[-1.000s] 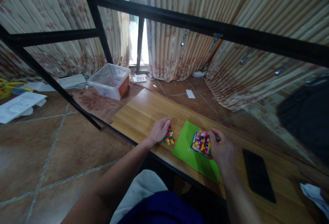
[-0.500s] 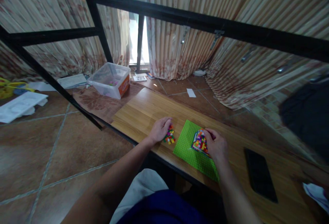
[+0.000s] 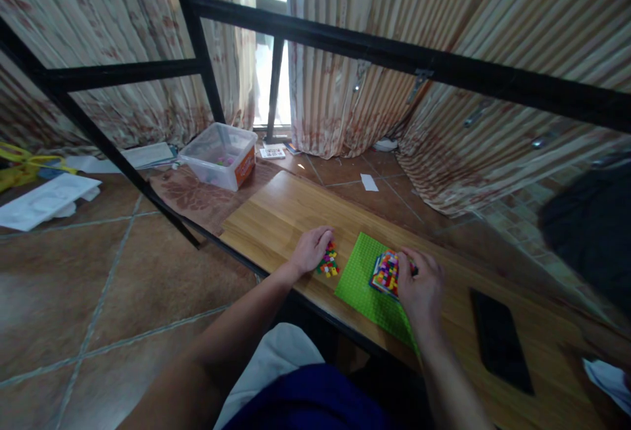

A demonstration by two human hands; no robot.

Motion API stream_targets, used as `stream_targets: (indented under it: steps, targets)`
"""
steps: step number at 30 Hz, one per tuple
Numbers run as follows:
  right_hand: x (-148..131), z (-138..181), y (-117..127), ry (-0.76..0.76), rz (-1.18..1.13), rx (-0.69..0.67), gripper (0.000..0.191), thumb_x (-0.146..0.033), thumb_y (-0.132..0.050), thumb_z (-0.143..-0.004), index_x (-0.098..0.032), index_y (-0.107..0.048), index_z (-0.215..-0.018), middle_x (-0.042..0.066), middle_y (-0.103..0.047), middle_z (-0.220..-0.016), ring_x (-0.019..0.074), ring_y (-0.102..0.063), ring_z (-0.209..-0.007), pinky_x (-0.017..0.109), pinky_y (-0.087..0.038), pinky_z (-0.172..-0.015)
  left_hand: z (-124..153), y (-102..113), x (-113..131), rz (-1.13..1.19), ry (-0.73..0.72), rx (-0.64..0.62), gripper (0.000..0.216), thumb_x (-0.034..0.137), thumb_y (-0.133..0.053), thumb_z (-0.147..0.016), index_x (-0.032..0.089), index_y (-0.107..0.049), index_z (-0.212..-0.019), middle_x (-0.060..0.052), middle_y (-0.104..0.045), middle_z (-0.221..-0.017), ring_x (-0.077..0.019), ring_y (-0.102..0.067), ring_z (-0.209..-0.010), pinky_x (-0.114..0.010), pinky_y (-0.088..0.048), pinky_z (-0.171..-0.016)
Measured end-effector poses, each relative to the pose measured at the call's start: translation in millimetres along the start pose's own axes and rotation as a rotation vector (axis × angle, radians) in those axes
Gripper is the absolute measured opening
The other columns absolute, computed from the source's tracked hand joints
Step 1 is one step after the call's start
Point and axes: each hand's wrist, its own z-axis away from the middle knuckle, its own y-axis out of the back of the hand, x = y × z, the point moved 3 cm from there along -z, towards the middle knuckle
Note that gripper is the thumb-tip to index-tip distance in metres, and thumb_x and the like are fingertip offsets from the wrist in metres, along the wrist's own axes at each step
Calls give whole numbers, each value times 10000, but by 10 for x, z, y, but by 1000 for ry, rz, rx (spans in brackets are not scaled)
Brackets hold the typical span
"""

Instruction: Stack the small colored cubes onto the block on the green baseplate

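My left hand (image 3: 311, 250) rests on the wooden table, fingers loosely extended beside a small pile of loose coloured toy bricks (image 3: 329, 264). No brick shows in it. My right hand (image 3: 420, 280) is over the right side of a green studded baseplate (image 3: 359, 271), with thumb and fingers drawn together; whatever lies between the fingertips is too small to make out. Just left of those fingers, a multicoloured brick build (image 3: 384, 272) with white and blue edges sits on the baseplate. My right hand hides its right end.
A black phone (image 3: 500, 339) lies on the table (image 3: 280, 210) to the right. Beyond the table, a clear plastic tub (image 3: 207, 160) with some pieces inside stands on a brown mat (image 3: 187, 196). Black metal bars (image 3: 315, 25) cross in front of the curtains.
My right hand has shifted slightly right off the brick build, uncovering more of it. My left hand stays by the loose bricks. The whole view has shifted a little.
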Motion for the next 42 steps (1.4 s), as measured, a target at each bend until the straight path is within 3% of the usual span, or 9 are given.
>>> stream_targets:
  steps: [3,6,13,29,35,42]
  targets:
    - [-330,124,-15,113,-64,-67,293,-360,-467,-925,-187,-697,-980,93,-682,-978,217,-585,-949,378,-434,-895,7,3,7,10,0,-5,413,372,-295,-982,164,-633,-1093,-63,-716,-951,-180,-660,-925,-303,-495,-894]
    - [-627,319,-186,205,-150,-236,264,-267,-443,-931,-190,-690,-985,82,-676,-988,197,-595,-937,347,-449,-885,10,0,5,23,-4,1,407,366,-301,-982,158,-635,-1087,-68,-718,-959,-182,-663,-929,-307,-492,-908]
    - [-744,566,-618,80,-27,-411,290,-148,-395,-908,-174,-683,-937,82,-640,-888,191,-592,-813,305,-457,-754,2,-14,-18,24,22,-1,398,368,-310,-980,174,-632,-1112,-64,-723,-981,-185,-664,-955,-310,-496,-915]
    - [-743,551,-747,58,-44,-421,261,-192,-424,-914,-183,-680,-861,69,-621,-876,184,-573,-802,311,-448,-773,2,-11,-15,19,32,-3,396,378,-311,-978,182,-630,-1107,-58,-722,-959,-179,-664,-943,-298,-500,-912]
    - [-757,560,-741,62,-69,-401,245,-236,-439,-914,-175,-675,-931,79,-622,-899,202,-584,-841,336,-455,-800,0,5,6,-2,19,-4,395,376,-305,-978,193,-643,-1064,-57,-717,-1001,-181,-652,-987,-304,-487,-941]
    - [-775,550,-748,30,-76,-391,262,-285,-434,-929,-186,-670,-874,83,-618,-882,204,-577,-822,336,-454,-770,-6,3,0,5,11,-2,387,365,-313,-973,187,-656,-945,-66,-708,-1050,-178,-647,-999,-303,-481,-950]
